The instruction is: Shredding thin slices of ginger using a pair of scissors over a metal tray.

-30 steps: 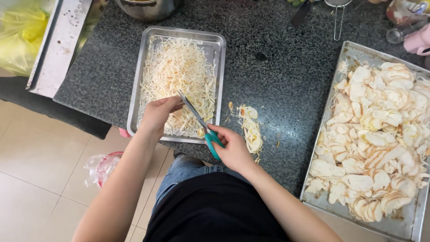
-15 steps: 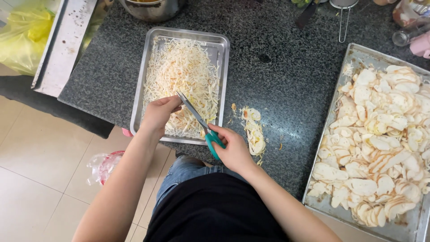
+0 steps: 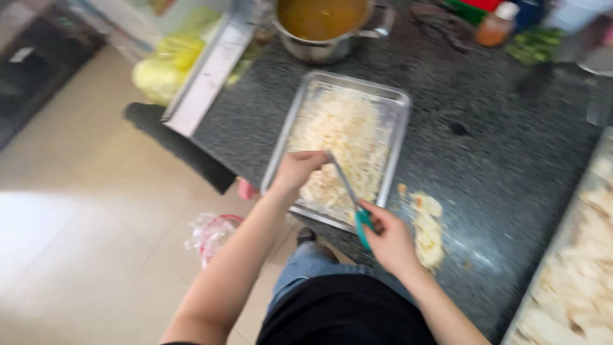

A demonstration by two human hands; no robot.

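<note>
Scissors [image 3: 348, 191] over tray [image 3: 401, 102] near edge

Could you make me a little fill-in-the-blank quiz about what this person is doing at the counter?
1. The right hand holds scissors with ____ handles.
2. The left hand is over a metal tray of pale ____ food.
3. Beyond the tray stands a metal pot of ____ liquid.
4. The tray sits on a dark speckled ____.

Missing words: teal; shredded; brownish; counter
</note>
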